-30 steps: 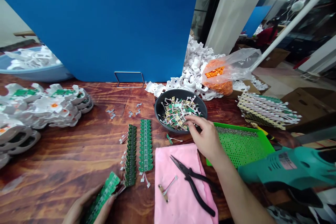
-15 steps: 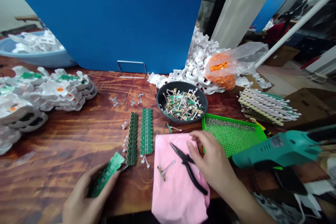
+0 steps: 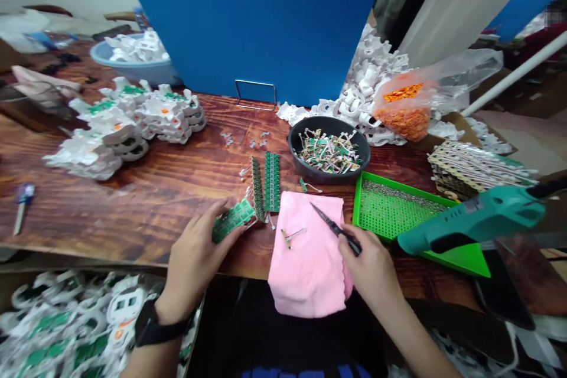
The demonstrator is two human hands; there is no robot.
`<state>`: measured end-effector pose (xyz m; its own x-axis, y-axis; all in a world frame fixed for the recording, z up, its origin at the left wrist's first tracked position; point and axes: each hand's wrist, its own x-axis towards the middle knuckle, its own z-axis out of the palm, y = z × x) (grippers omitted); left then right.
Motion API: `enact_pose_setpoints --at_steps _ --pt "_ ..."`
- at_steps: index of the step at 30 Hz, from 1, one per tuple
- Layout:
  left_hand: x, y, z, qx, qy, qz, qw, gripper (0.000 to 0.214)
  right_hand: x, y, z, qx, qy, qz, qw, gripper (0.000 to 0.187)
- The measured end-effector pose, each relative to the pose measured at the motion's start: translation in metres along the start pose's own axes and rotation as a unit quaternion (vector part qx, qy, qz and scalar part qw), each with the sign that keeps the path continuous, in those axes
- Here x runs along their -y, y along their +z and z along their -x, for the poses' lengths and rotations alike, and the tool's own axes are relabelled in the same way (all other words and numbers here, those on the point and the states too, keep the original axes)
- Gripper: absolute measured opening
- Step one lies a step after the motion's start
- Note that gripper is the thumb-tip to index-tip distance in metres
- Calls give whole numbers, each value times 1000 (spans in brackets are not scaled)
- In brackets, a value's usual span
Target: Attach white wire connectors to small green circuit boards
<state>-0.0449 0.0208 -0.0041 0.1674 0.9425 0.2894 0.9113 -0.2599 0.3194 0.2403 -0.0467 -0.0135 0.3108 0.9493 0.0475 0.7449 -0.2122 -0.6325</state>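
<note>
While pinching a green board [image 3: 233, 220] between the thumb and fingers of the left hand [image 3: 195, 254], just left of the frame's centre, grips pliers [image 3: 332, 226] in the right hand [image 3: 374, 266], right of centre. Tilts the board up to the right, with its far end close beside the nearer of two strips [image 3: 271, 182]; cannot tell whether touching. Points the pliers toward the upper left, above a pink cloth [image 3: 305, 283] at lower centre. Has a wired piece [image 3: 286, 239] lying on that cloth, left of the pliers. Wears a black watch [image 3: 155, 331] on the left wrist, lower left.

Shows, above the cloth at centre right, a dark bowl [image 3: 330, 177] heaped with more wired pieces, and farther right a green tray [image 3: 361, 201] with a teal tool [image 3: 469, 221] crossing over it. Has, on the worktop [image 3: 168, 212] at left, stacked white shells [image 3: 110, 136], and at upper right a bag [image 3: 403, 112] of orange parts against a white heap [image 3: 370, 82]. Backs onto a blue panel [image 3: 252, 23] at the top.
</note>
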Motion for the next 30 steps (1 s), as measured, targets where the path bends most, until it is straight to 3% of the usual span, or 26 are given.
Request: enact_pose_setpoints --at_steps 3,6,10,13,15,17,20,22,26,30 --pt "1 -7 6 9 -24 -75 997 56 -8 -2 -1 11 89 -87 992 29" --pt "1 -14 16 -51 4 -93 994 53 -10 -7 2 31 154 -254 954 31" --pt "-10 -22 29 -146 65 -42 986 52 2 -22 17 89 196 -513 831 19" --pt "-26 -28 35 -167 109 -2 980 54 14 -29 34 224 200 -597 744 13" --pt "-36 -31 37 -165 138 5 977 53 20 -29 48 303 188 -607 710 14" --pt "-45 -33 38 -166 160 2 973 53 24 -26 61 338 172 -575 725 19" --pt "-52 -36 40 -178 175 -5 968 53 26 -24 77 332 142 -483 798 14" --pt "-54 -37 42 -183 178 -6 967 53 26 -23 83 319 108 -442 832 10" --pt "-57 -38 46 -184 181 -4 966 52 25 -22 87 297 80 -417 855 9" --pt "-60 -36 50 -181 186 9 966 51 26 -19 90 300 91 -421 851 10"
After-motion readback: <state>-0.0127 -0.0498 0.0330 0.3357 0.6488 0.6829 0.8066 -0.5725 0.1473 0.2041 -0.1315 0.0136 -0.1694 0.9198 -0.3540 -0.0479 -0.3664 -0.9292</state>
